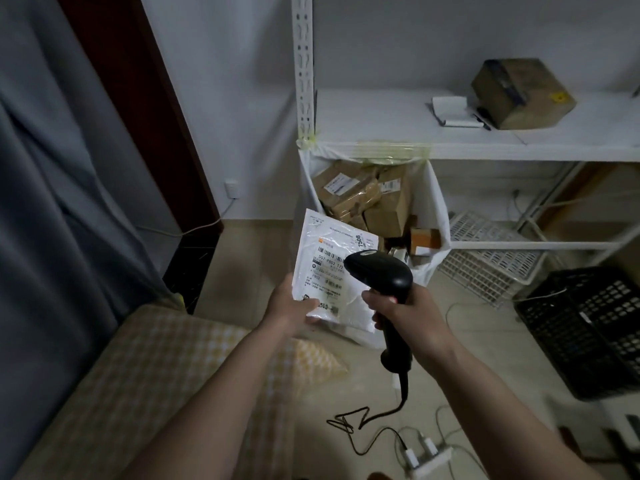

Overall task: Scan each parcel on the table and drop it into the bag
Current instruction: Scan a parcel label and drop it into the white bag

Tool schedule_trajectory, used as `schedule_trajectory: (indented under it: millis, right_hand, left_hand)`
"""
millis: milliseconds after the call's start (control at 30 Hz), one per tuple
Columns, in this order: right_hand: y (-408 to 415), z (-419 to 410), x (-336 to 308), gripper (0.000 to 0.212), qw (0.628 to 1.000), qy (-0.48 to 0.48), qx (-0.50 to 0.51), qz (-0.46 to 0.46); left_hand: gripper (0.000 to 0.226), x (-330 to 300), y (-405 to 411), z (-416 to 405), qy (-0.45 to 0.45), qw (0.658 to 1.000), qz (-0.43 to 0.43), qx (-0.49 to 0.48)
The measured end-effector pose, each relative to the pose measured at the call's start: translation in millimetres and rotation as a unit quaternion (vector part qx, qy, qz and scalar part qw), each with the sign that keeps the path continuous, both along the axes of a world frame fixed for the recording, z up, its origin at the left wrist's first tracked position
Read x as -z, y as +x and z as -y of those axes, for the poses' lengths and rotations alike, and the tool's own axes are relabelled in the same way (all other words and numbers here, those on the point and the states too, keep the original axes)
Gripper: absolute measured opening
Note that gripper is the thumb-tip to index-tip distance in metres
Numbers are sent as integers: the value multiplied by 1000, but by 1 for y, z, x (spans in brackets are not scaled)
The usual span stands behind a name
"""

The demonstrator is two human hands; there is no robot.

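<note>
The parcel (329, 271) is in the left hand (291, 308), in front of the bag (433, 202). The scanner (381, 275) is in the right hand (405, 313), just right of the parcel, its head over the label. The bag hangs from the shelf (398, 116) edge and holds boxes (367, 199). On the shelf, a notepad (453, 110) lies left of a carton (523, 93). A crate (595, 327) stands on the floor at the right. A cushion (166, 368) lies below the left arm.

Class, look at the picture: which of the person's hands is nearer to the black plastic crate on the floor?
Right. The right hand, gripping the black handheld scanner, is on the black plastic crate's side; the left hand, holding the white plastic mailer parcel, is farther left.
</note>
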State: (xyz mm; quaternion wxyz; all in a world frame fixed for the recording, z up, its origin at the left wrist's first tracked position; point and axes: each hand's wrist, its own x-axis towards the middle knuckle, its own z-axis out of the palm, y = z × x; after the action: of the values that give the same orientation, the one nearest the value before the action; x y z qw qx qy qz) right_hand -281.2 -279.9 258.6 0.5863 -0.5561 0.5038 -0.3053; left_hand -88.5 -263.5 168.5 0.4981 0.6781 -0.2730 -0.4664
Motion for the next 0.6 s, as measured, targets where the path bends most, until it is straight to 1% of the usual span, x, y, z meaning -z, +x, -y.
schedule_trajectory:
  millis: [167, 267, 333, 467, 533, 600]
  right_hand:
    - [4, 45, 11, 17, 999, 15, 29, 1]
    - [5, 78, 16, 17, 1000, 24, 11, 2]
    - [2, 104, 16, 17, 1000, 24, -3, 5]
    - [-9, 168, 13, 12, 1000, -4, -9, -13]
    - [-20, 200, 13, 10, 1000, -5, 15, -13]
    - [-32, 229, 13, 18, 999, -9, 32, -11]
  left_hand:
    - [43, 3, 0, 46, -15, 999, 47, 14]
    - [55, 4, 0, 78, -25, 998, 56, -10]
    - [63, 0, -4, 101, -34, 998, 39, -30]
    - [70, -15, -18, 170, -55, 997, -40, -47]
    - [67, -16, -28, 211, -52, 996, -60, -50]
    - [54, -17, -41, 249, -30, 997, -69, -27]
